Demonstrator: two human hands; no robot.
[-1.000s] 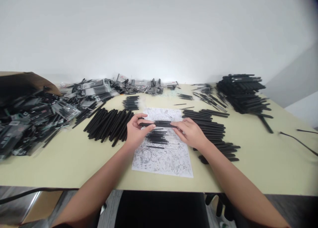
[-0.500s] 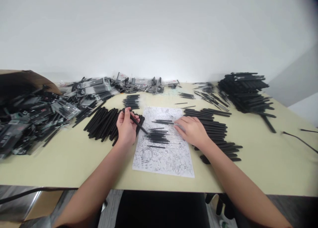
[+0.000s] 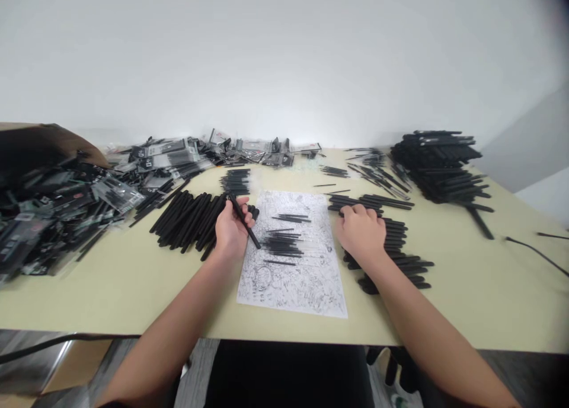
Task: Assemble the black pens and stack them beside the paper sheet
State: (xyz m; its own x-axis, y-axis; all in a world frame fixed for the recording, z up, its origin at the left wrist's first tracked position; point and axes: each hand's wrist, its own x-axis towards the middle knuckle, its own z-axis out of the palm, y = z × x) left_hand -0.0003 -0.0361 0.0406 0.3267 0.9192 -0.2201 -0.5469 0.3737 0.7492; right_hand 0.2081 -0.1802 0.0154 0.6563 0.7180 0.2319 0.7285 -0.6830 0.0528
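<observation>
My left hand is closed round a black pen, which slants down to the right over the paper's left edge. My right hand rests on the row of black pens at the right, its fingers curled down over them; the fingertips and whatever they grip are hidden. Between the hands lies a printed white sheet. Thin dark sticks with pale ends, looking like pen refills, lie across it in a loose bunch. A few more thin refills lie above that bunch.
Beside my left hand is a heap of black pens. Packaged items in clear sleeves pile up at the far left and along the wall. A tall stack of black pens stands back right. Thin cables lie at the right.
My right hand has moved right, off the paper and onto the row of pens, and its fingers have curled. My left hand has shifted slightly right and down with the pen.
</observation>
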